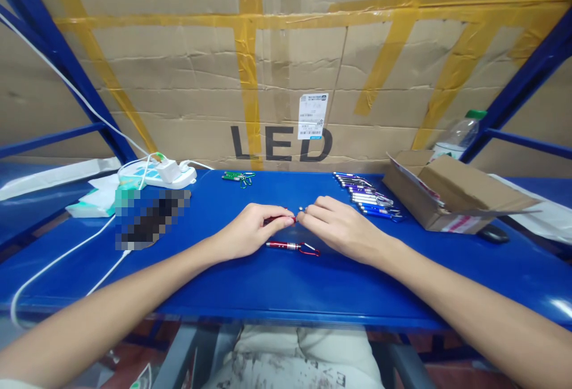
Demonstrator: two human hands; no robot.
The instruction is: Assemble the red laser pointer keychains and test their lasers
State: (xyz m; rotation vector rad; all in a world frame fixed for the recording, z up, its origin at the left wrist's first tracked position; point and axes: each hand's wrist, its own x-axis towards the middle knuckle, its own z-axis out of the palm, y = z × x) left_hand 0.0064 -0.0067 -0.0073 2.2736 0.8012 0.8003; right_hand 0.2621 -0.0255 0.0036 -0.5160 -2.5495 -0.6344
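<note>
- the left hand [248, 231] rests on the blue table [286, 288], fingers pinched narrow around a small red keychain torch [279, 220] whose tip pokes out toward the middle.
- the right hand [339, 228] meets it from the other side, fingertips closed on a tiny silver part [302, 208] at the end of that torch; the two hands touch at the fingertips.
- a second red torch [286, 246] with a red clip lies flat on the table just below the hands, apart from them.
- a row of blue and purple torches [369, 197] lies side by side to the right of the right hand, near the box.
- an open cardboard box [447, 195] sits tilted at the right end of the table, flaps up; what is inside cannot be seen from here.
- a clear plastic bottle [458, 136] with a green cap stands behind the box; its contents cannot be told.
- a few green torches [239, 178] lie at the back edge, well apart from the hands.
- a white power strip [156, 174] with a plugged charger sits at the back left, its white cable [58, 258] trailing over the table's front.
- a wall of taped cardboard [286, 79] printed "led" stands behind everything.
</note>
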